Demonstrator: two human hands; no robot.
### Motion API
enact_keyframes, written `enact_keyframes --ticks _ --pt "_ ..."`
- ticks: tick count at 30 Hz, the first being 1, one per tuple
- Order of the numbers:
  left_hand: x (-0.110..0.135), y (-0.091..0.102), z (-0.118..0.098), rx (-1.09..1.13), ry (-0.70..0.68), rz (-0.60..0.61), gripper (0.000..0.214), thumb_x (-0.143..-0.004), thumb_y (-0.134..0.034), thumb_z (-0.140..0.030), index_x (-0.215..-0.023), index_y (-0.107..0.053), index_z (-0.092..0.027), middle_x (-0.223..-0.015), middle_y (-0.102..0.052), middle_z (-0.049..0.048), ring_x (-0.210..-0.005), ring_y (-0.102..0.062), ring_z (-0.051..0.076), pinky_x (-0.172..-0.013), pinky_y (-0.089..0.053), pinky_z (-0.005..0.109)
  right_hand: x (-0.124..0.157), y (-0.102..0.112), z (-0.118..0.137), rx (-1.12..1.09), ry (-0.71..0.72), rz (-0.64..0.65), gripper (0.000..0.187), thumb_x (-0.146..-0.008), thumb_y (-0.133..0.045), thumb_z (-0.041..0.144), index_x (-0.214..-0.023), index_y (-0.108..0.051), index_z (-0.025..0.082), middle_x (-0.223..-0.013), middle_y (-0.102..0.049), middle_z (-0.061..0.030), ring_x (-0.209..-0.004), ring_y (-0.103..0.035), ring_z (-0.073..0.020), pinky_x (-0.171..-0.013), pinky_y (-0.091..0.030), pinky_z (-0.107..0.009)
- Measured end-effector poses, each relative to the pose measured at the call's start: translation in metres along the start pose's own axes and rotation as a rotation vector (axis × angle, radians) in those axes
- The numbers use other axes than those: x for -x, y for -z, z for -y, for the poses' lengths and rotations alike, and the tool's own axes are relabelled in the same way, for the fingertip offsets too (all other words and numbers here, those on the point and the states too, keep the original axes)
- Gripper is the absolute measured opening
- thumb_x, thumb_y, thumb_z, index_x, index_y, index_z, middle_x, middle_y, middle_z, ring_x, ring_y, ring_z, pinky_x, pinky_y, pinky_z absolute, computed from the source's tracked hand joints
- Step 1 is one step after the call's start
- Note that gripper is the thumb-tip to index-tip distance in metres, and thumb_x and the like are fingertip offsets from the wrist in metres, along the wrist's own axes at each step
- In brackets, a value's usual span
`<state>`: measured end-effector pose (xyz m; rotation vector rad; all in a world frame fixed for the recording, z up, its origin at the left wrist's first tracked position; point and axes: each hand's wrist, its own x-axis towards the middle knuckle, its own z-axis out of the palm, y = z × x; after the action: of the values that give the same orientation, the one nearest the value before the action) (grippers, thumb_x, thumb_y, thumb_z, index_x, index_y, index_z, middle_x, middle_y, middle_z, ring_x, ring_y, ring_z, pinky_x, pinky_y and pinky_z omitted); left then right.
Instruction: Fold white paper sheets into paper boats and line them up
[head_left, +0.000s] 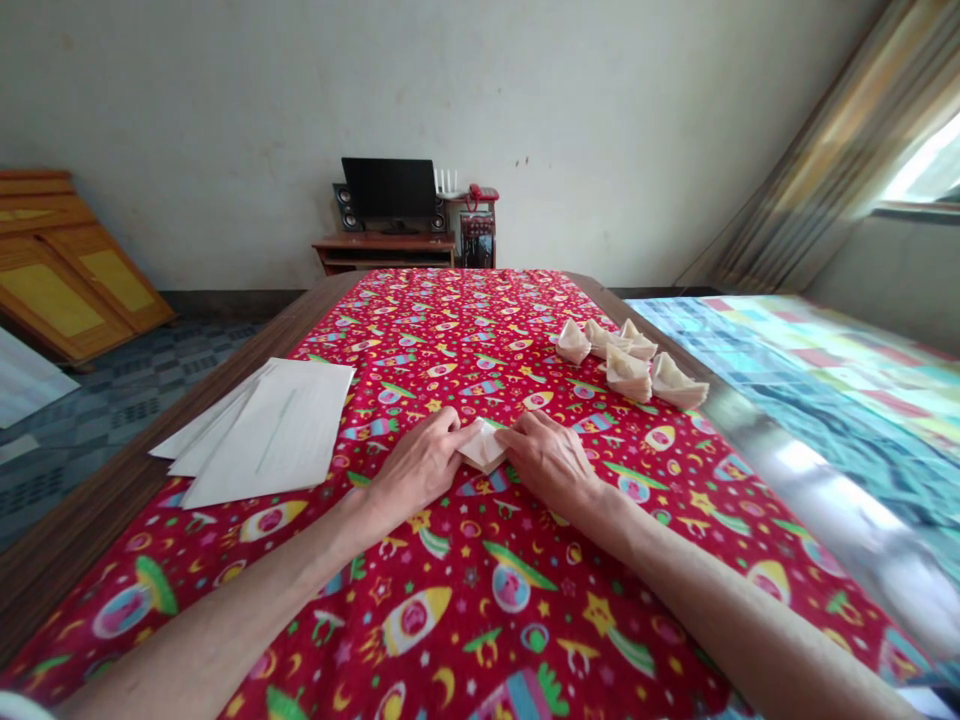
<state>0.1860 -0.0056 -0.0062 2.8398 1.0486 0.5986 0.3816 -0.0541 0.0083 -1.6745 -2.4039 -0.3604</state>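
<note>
A small piece of folded white paper [484, 449] is held low over the red patterned cloth, straight ahead of me. My left hand [424, 458] pinches its left corner between thumb and fingers. On the opposite corner, my right hand [553, 462] has its fingers closed in the same way. Fold lines run across the paper's upper face, and its edges show layers. To the left lies a fanned stack of flat white paper sheets [274, 430]. Several folded paper shapes [628, 375] with raised points are grouped on the right, some nested into stacks.
The red cloth [420, 625] covers most of a long brown wooden table [67, 560]. Beyond its far end, a desk [382, 243] bears a monitor [388, 190] and speakers. A wooden cabinet [75, 265] stands at the left, and a bed with a patterned cover [787, 350] at the right.
</note>
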Motion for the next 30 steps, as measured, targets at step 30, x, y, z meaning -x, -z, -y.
enact_keyframes --ticks 30 --pt "0.014 0.012 -0.002 -0.128 -0.296 -0.007 0.023 -0.095 -0.042 -0.022 -0.105 -0.062 -0.026 -0.09 -0.053 0.0021 -0.084 -0.052 0.016 -0.076 -0.043 0.029 0.0 0.002 -0.001 0.017 0.013 0.078 0.022 -0.092 -0.042 0.021 -0.084 -0.062 0.019 -0.083 -0.057 -0.0042 -0.078 -0.051 -0.0167 -0.052 -0.027 -0.027"
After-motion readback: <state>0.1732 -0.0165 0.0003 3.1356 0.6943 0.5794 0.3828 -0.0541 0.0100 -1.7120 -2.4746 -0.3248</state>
